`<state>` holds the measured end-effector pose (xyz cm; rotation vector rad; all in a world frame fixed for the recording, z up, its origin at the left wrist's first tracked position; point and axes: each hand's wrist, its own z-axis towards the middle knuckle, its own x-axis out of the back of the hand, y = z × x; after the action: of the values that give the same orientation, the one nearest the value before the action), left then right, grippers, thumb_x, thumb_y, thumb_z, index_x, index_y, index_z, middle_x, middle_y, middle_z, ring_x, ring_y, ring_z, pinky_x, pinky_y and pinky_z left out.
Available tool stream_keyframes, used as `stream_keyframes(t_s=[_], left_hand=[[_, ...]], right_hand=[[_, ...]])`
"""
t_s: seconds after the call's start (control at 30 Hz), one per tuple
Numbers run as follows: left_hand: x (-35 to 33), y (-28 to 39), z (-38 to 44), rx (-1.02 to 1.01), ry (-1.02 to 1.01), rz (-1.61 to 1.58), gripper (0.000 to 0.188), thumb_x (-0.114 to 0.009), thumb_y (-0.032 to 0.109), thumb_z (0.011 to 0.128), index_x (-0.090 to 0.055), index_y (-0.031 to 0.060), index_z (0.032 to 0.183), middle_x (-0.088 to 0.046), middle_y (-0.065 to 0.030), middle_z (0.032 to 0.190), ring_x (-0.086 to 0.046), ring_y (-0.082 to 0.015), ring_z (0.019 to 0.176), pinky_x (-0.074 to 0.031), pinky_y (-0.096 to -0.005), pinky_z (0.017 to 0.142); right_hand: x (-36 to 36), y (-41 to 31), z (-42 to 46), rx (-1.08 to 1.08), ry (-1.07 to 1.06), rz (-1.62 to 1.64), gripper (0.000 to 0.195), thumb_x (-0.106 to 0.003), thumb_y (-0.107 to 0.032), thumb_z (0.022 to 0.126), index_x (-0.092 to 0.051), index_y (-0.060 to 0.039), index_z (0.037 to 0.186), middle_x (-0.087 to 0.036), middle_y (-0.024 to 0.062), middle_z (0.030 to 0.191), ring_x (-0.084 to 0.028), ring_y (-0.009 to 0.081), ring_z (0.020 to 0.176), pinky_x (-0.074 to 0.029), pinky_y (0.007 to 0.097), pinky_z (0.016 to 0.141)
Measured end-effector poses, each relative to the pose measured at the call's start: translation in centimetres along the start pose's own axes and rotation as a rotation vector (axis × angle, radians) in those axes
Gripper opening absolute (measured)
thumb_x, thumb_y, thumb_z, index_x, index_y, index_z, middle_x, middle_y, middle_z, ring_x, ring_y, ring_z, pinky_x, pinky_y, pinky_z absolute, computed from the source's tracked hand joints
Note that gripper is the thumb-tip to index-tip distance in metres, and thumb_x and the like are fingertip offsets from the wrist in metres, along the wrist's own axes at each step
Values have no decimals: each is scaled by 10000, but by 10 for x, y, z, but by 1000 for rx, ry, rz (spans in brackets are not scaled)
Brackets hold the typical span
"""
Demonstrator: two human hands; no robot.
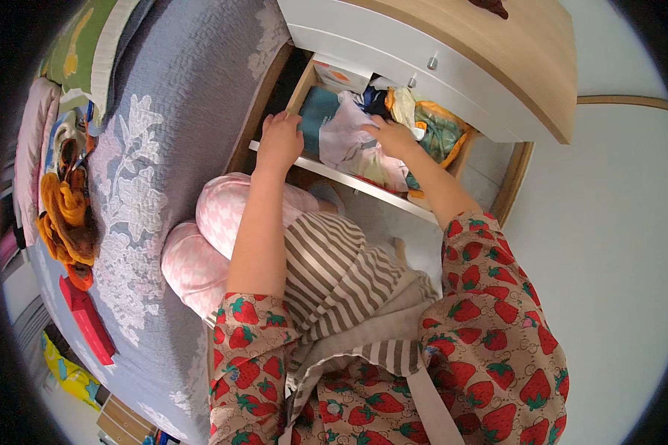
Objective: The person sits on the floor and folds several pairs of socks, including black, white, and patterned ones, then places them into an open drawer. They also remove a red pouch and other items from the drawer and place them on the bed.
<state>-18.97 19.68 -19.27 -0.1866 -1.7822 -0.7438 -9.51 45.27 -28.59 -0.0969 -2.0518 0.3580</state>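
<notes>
An open drawer (381,203) full of folded and crumpled clothes juts out from a white dresser. My left hand (280,142) grips its left side near the front corner, the fingers curled over the wooden wall. Over the clothes reaches my right hand (394,138), its fingertips touching a pale pink cloth (342,130); whether they pinch it is hidden. A teal folded item (315,114) lies in the drawer's left part. To the right of my right hand are a green garment with orange trim (442,136) and a cream-yellow cloth (403,105).
The dresser (367,41) has further closed drawers and a wood-coloured top (529,50). A bed with a blue-grey quilt (172,111) stands at left, bearing an orange garment (67,217) and a red box (86,320). A white wall panel (595,233) stands at right.
</notes>
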Motion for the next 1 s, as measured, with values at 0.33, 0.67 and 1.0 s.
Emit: stream_keyframes(t_s=[0.33, 0.67, 1.0], left_hand=[[4, 4, -3, 18, -8, -119, 329, -606, 77, 738, -589, 24, 1063, -569, -188, 1100, -512, -322, 1074, -356, -400, 981], [-58, 82, 4, -205, -379, -295, 787, -772, 215, 622, -398, 78, 1301, -423, -197, 1306, -405, -339, 1210, -358, -381, 996], [-138, 75, 18, 209, -239, -620, 1112, -788, 444, 581, -167, -2, 1389, -350, -216, 1360, -362, -344, 1248, -348, -376, 997]], right_hand=[[-17, 40, -85, -423, 566, 604, 409, -673, -231, 730, -582, -38, 1078, -638, 183, 945, -629, 287, 831, -483, 354, 729], [13, 6, -118, -197, 500, 209, 300, -691, -126, 622, -618, -66, 907, -503, 94, 1161, -383, 298, 1177, -380, 386, 923], [-4, 55, -46, -244, 498, -16, 460, -684, -403, 661, -619, -159, 1045, -405, 179, 1289, -279, 379, 1261, -186, 507, 1055]])
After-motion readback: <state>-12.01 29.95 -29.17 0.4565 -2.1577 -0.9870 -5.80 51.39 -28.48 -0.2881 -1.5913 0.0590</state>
